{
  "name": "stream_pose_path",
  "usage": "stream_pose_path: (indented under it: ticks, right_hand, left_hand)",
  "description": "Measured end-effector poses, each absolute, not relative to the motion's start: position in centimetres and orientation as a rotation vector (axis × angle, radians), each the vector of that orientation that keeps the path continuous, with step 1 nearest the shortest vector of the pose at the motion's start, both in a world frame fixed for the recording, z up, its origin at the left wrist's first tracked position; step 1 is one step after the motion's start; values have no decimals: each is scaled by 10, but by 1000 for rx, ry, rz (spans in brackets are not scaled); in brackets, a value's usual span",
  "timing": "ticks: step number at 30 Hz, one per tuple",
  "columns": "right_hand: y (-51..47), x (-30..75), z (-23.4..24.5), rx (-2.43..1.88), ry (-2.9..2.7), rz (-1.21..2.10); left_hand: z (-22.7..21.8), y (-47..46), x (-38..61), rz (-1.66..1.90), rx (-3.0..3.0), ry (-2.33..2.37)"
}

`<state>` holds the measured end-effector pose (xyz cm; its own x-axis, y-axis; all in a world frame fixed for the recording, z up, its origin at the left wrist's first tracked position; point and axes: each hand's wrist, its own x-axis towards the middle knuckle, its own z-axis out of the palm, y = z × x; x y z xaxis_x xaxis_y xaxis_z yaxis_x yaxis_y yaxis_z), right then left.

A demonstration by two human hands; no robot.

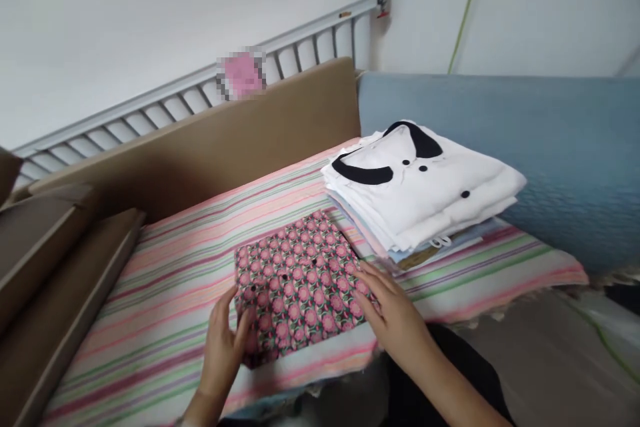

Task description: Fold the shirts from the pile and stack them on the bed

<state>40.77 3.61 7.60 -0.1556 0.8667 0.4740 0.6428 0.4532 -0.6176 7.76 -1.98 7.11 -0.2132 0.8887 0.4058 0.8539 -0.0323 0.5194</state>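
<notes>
A folded garment with a pink flower print (297, 280) lies on a striped sheet (175, 293). My left hand (223, 343) rests against its left edge, fingers stretched out and touching the cloth. On the garment's right edge lies my right hand (393, 310), flat with the fingers extended. Neither hand grips anything. Just right of the flowered garment stands a stack of folded clothes (425, 193), topped by a white shirt with a black collar and black buttons.
Brown cardboard panels (65, 267) line the left side and the back of the sheet. A blue cushion (550, 153) stands behind the stack at the right. A white railing (165, 103) runs along the wall.
</notes>
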Motion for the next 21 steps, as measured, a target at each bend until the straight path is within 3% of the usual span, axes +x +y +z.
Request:
stream_pose_path:
  ticks: [5, 12, 21]
  right_hand:
    - [58, 363, 70, -1250, -2224, 211]
    - [78, 353, 10, -1479, -2412, 18]
    - [74, 354, 12, -1472, -2427, -95]
  left_hand:
    - [29, -108, 78, 1015, 1822, 2355]
    - [32, -81, 112, 973, 1684, 2522]
    - [25, -85, 105, 885, 1637, 2584]
